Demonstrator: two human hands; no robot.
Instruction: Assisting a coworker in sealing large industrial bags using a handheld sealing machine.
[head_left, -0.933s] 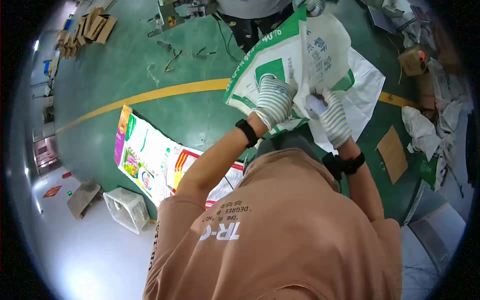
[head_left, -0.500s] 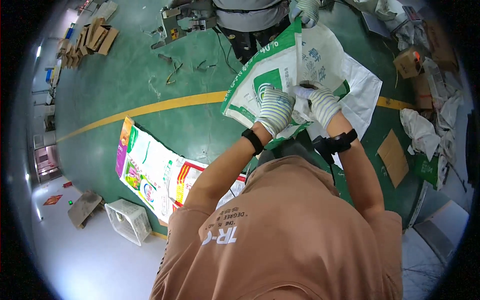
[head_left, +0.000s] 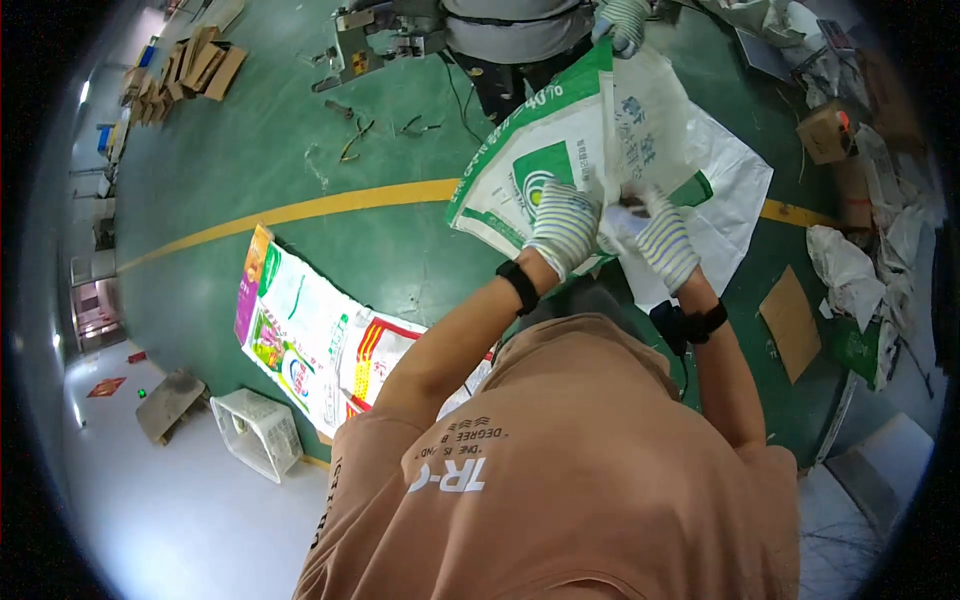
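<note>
Step in hand: the person held a white and green woven sack [head_left: 590,150] up in front of the chest and, by the look of it, worked at its near edge with both hands, as if gathering or folding it.
Left hand: the left hand [head_left: 562,225], in a striped knit glove, had its fingers curled shut on the sack's lower edge, beside the green emblem panel.
Right hand: the right hand [head_left: 662,240], gloved alike, was closed on a bunched white fold of the same sack, just beside the left hand; the two nearly touched.
Where the sack was: lifted off the green floor [head_left: 300,130], its far end reaching toward a co-worker's gloved hand [head_left: 625,20], which seemed to hold or touch the top corner; which of the two could not be told.
Beneath it: a plain white sack [head_left: 735,190] lay spread on the floor under and to the right.
Elsewhere: colourful printed sacks [head_left: 310,335] lay flat at the person's left, with a white plastic crate [head_left: 258,432] near them, well apart from the hands.
Next move, judged: both grips would need to stay firm while the edges were drawn level, since the slack weave could slip or bunch unevenly.
</note>
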